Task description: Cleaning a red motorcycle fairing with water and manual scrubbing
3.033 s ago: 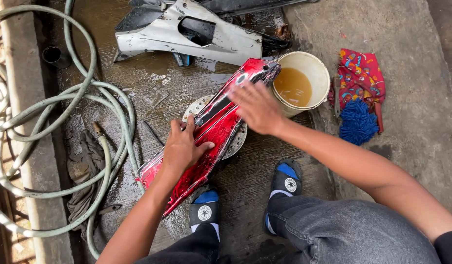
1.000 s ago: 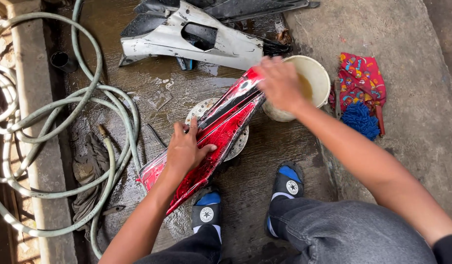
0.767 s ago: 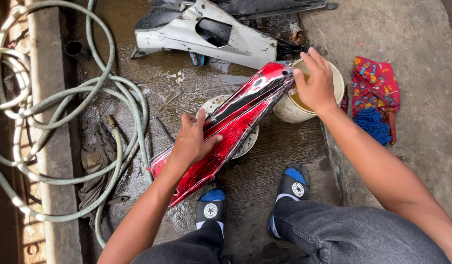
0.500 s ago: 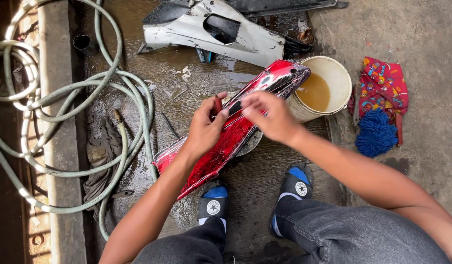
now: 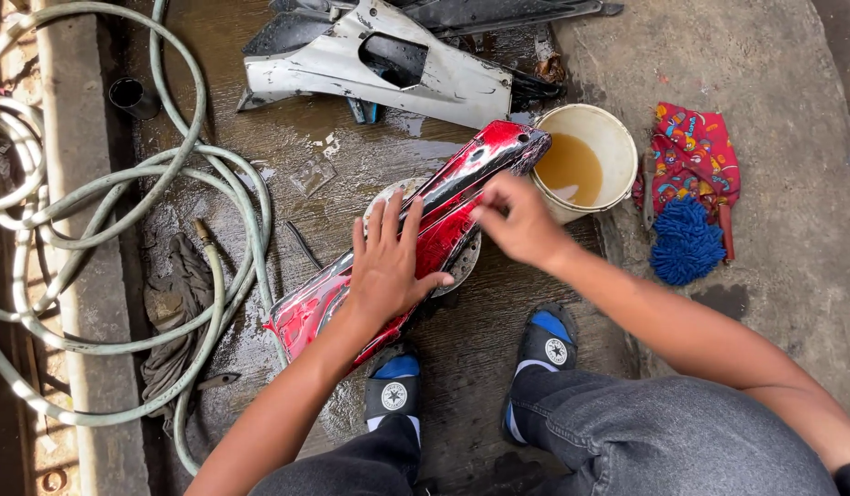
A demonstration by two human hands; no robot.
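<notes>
Left hand (image 5: 388,266) spread flat on red fairing panel (image 5: 443,211) | right hand (image 5: 517,219) curled, blurred, on its upper edge | long axis near-left to far-right, toward bucket (image 5: 585,156)

An outdoor wash area of a motorcycle repair yard. Wet concrete floor (image 5: 498,340), a coiled green hose (image 5: 122,184), and a white bucket (image 5: 618,138) of murky water sit around detached bike body panels: one red fairing (image 5: 452,197), one white fairing (image 5: 425,83). A blue wash mitt (image 5: 684,243) lies nearby.
</notes>
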